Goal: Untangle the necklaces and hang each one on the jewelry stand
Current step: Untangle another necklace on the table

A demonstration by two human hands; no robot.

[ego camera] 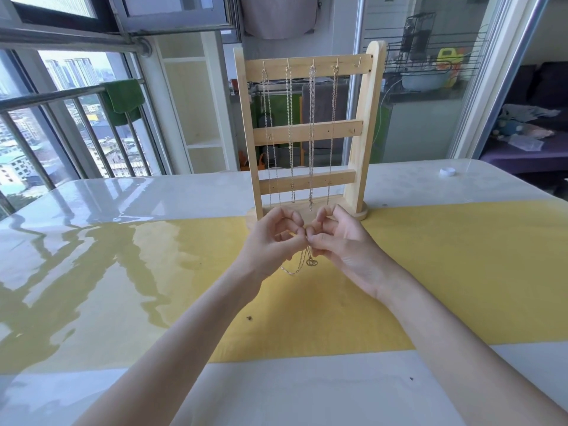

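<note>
A wooden jewelry stand [307, 132] with three crossbars rises at the table's middle. Several thin chain necklaces [289, 127] hang from hooks on its top bar; the rightmost hook [358, 62] is bare. Just in front of the stand's base, my left hand [273, 241] and my right hand [341, 241] meet fingertip to fingertip. Both pinch one thin gold necklace [302, 264] that dangles in a small loop below them, above the yellow table strip [445, 272].
The glossy white table [92, 198] carries a wide yellow band across its middle. A small white cap [447, 172] lies at the far right. A window railing with a green cloth [123, 99] stands beyond the left edge.
</note>
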